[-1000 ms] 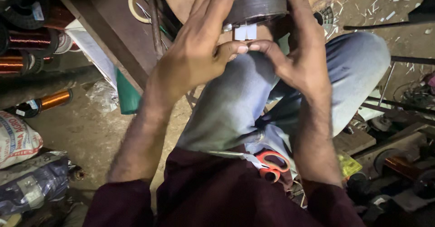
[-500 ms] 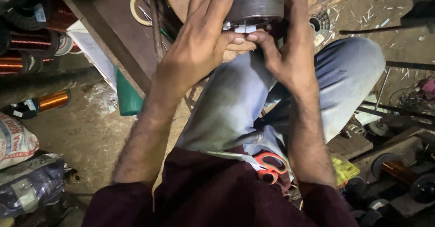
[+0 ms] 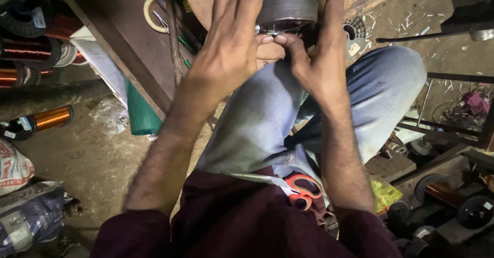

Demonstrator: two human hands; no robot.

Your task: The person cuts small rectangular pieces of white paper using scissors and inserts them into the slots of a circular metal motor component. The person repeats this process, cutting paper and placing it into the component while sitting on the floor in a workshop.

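From up here I see both hands raised over the lap, at 12 o'clock of the view. My left hand [image 3: 231, 57] wraps its fingers over the near side of a grey metal ring [image 3: 287, 12], a round stack of thin plates, and my right hand [image 3: 316, 65] reaches up its far side, with 1 finger hooked over the top edge. The 2 thumbs meet under the ring, pinching a small pale strip there; what it is I cannot tell.

At 6 o'clock a pair of red-handled scissors [image 3: 301, 190] lies on the lap against the jeans [image 3: 257, 129]. At 9 o'clock a spool of copper wire [image 3: 49, 119] lies on the floor, and a roll of tape [image 3: 150, 12] sits at 11 o'clock.

As I judge it, the ring rests on fingertips alone, so a slack grip could drop it. The scissors lie loose on a sloping thigh and a leg shift could tip them off.
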